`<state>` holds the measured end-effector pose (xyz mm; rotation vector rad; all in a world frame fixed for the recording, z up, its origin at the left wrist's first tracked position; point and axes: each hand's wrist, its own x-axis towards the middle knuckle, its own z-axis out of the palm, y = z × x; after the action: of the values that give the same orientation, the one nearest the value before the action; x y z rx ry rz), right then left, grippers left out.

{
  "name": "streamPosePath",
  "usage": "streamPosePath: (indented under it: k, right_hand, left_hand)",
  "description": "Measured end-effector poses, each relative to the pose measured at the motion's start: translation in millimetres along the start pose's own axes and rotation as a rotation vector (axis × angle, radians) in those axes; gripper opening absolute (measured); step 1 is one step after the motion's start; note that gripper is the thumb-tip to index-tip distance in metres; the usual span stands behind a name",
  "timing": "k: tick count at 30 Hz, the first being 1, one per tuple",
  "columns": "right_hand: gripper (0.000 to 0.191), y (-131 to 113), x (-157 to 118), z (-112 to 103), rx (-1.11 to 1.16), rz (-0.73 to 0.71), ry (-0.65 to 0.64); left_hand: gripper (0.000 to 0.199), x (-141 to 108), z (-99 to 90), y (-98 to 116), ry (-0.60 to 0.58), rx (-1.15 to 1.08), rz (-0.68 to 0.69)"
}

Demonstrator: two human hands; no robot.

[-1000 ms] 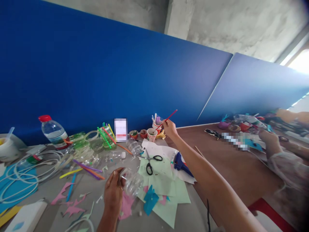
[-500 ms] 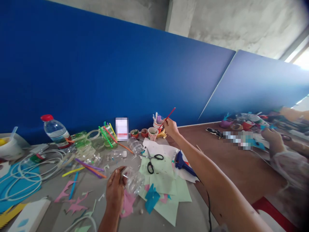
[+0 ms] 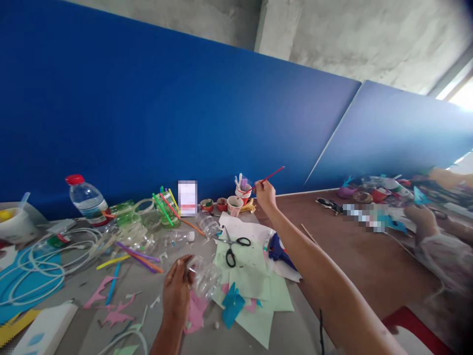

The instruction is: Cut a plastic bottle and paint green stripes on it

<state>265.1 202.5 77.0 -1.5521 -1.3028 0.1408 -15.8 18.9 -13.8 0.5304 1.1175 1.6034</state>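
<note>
My left hand is closed around a clear, ridged plastic bottle piece, held low over the table above pink paper. Between the fingertips of my right hand is a thin red stick; whether it is a brush or a pencil I cannot tell. The stick slants up to the right, its lower end near a red and white cup with white and purple things standing in it. A patterned paper cup and small red pots stand beside it.
Black-handled scissors lie on pale green paper, left of a blue glue gun. Straws, cut bottles, a white cable and a red-capped bottle crowd the left. Another person's hands are at the far right.
My right hand has shifted slightly right, and the red stick leans flatter, with more of it showing beyond my fingers. My left hand and the bottle piece have hardly moved.
</note>
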Motion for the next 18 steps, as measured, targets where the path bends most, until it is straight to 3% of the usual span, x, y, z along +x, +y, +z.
streamPosePath:
  k: [9, 18]
  right_hand:
    - [0.031, -14, 7, 1, 0.043, -0.010, 0.038]
    - [0.032, -28, -5, 41, -0.008, -0.066, -0.206]
  left_hand:
    - [0.044, 0, 0.2, -1, -0.002, 0.050, 0.001]
    - [0.040, -2, -0.3, 3, -0.012, 0.079, 0.015]
